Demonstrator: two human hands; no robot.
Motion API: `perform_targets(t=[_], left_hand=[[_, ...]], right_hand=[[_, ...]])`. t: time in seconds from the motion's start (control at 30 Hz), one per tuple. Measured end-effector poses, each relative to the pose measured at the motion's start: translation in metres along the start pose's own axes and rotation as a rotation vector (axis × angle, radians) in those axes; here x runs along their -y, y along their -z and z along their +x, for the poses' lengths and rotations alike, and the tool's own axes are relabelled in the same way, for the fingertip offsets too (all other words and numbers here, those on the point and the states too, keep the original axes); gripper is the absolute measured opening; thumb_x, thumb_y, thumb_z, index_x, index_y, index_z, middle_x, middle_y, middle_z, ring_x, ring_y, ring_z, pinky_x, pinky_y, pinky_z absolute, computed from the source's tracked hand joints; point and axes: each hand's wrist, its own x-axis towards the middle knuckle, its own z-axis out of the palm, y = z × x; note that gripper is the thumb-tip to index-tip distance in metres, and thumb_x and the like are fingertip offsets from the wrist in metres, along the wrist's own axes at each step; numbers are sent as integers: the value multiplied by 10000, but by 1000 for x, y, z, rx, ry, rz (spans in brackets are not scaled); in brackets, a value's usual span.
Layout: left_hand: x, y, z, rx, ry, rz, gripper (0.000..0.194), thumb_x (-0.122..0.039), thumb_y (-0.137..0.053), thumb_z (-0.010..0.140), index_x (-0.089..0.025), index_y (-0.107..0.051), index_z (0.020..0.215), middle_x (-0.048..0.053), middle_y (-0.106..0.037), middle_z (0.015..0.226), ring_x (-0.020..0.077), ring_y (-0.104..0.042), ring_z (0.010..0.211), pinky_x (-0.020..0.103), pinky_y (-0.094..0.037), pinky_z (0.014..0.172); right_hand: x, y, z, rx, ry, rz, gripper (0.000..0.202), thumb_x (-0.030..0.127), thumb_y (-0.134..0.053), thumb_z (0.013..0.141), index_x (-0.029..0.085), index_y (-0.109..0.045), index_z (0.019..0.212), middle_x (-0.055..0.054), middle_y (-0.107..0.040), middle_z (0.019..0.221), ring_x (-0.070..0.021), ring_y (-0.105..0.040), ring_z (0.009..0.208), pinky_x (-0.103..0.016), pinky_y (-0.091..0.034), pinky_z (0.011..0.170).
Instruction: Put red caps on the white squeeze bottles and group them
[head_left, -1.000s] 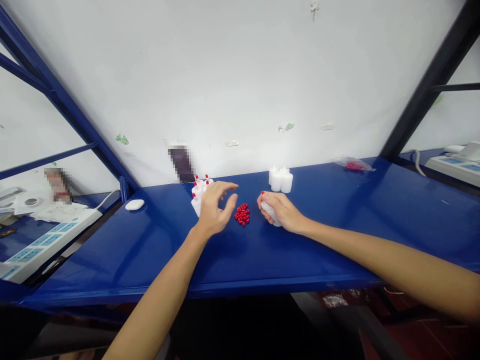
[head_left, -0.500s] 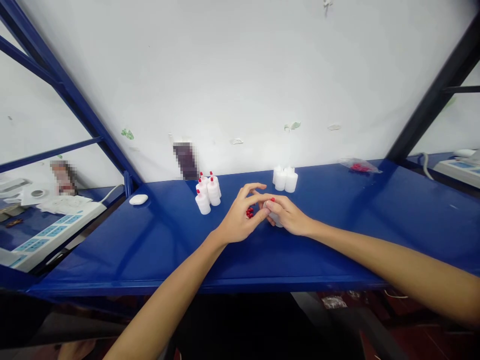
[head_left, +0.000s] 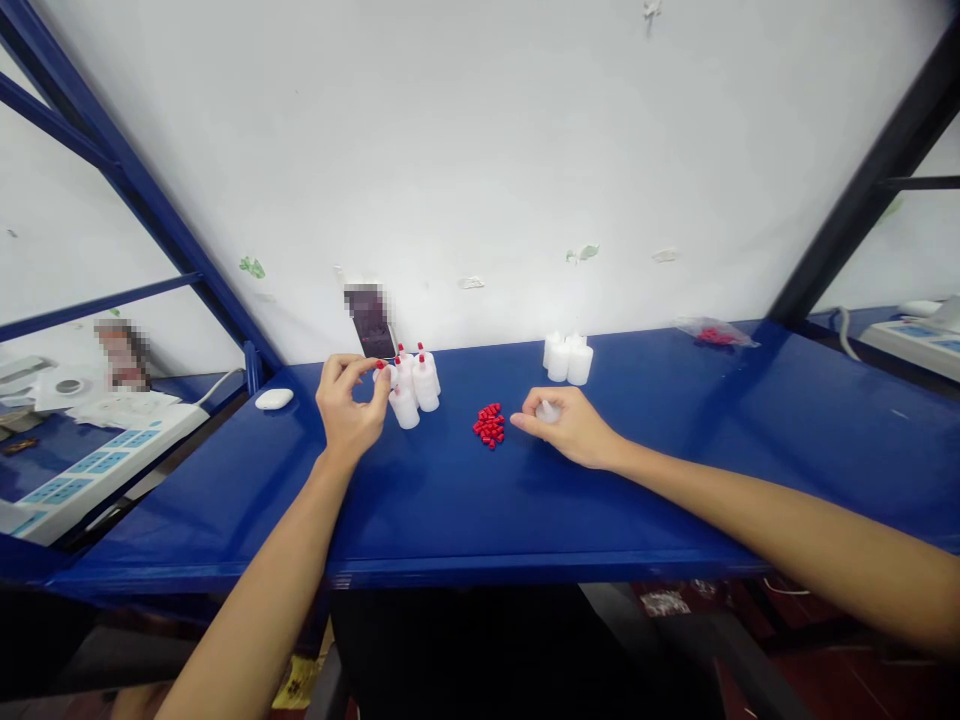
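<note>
At the left of the bottle group, my left hand (head_left: pixel 351 408) is closed with thumb and fingers around a white squeeze bottle with a red cap (head_left: pixel 383 376), mostly hidden by the hand. Right beside it stand several more red-capped white bottles (head_left: pixel 425 384). My right hand (head_left: pixel 574 428) grips an uncapped white bottle (head_left: pixel 548 411), its pale nozzle showing above the fingers. A loose pile of small red caps (head_left: pixel 490 426) lies between the hands, just left of my right thumb.
Several uncapped white bottles (head_left: pixel 568 360) stand near the wall. A plastic bag of red pieces (head_left: pixel 716 334) lies at the back right. At the back left are a white rounded case (head_left: pixel 274 399) and a phone (head_left: pixel 373 322) leaning on the wall. The blue table (head_left: pixel 450 520) has metal posts either side.
My left hand has moved left to the capped group with a red-capped bottle. My right hand, previously at a capped bottle with my left, now holds an uncapped one. The cap pile is uncovered.
</note>
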Motion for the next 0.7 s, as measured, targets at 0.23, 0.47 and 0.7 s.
perform_targets(t=[0.23,0.47,0.7], left_hand=[[6,-6,-6,115,42,57,183,-333,-617,858,-175,-708,872,44,-587,895,177,-578,841,303,-479,705],[7,-1,-5,136,58,102,196,-326,-597,857,-183,-706,934,42,-579,885,179,-569,805,316,-479,726],[-45,-7,-23,422,-403,1,127,-206,-525,861,-190,-651,868,32,-607,739,165,-560,681,298,-449,640]], right_hand=[[0,5,-3,-69,12,72,316,419,-680,777,192,-525,622,27,-484,548,-110,-401,510,-263,-309,508],[-12,5,1,3,-25,314,407,445,-406,891,178,-584,640,-20,-531,559,-147,-474,524,-284,-355,536],[-3,2,3,155,-82,302,402,409,-379,942,170,-597,704,-22,-580,619,-146,-532,572,-268,-397,575]])
